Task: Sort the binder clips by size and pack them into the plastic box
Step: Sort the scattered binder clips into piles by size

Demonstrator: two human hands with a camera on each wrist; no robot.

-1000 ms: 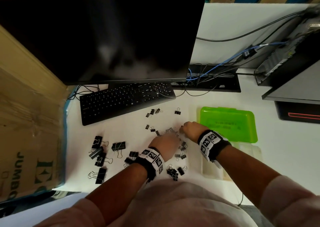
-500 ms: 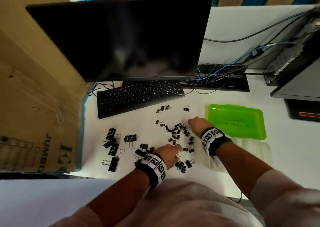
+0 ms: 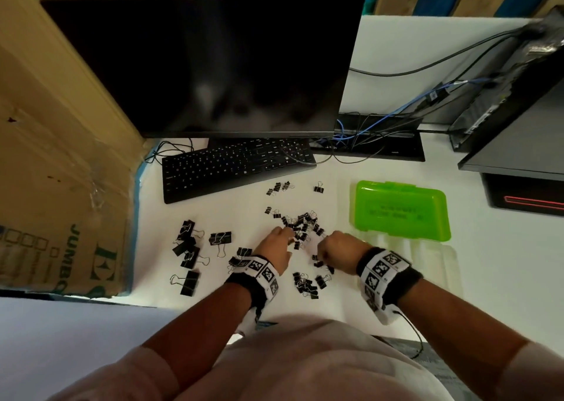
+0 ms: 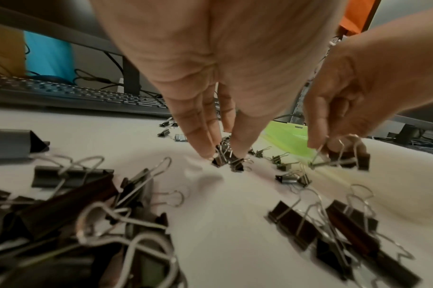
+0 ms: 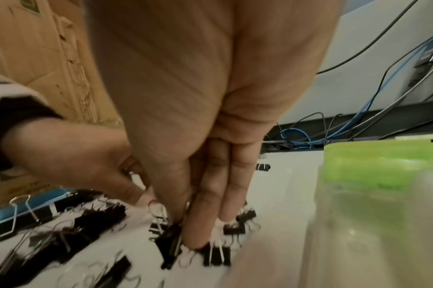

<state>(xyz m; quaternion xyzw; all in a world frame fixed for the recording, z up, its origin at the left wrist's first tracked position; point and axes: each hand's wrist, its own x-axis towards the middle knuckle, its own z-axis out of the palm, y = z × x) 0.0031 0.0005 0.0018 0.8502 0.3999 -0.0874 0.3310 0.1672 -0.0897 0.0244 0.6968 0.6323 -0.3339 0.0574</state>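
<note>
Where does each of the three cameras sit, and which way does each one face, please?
Head: on the person's head, looking down at the white desk, monitor and keyboard; both forearms, left hand and right hand show.
Left wrist: along the left palm toward small binder clips; the right hand enters from the right.
Right wrist: along the right palm to the clips; the left hand enters from the left.
All share the green plastic box.

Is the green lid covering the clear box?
No, the green lid lies flat on the desk beyond the clear box, which sits open beside the right hand.
</note>
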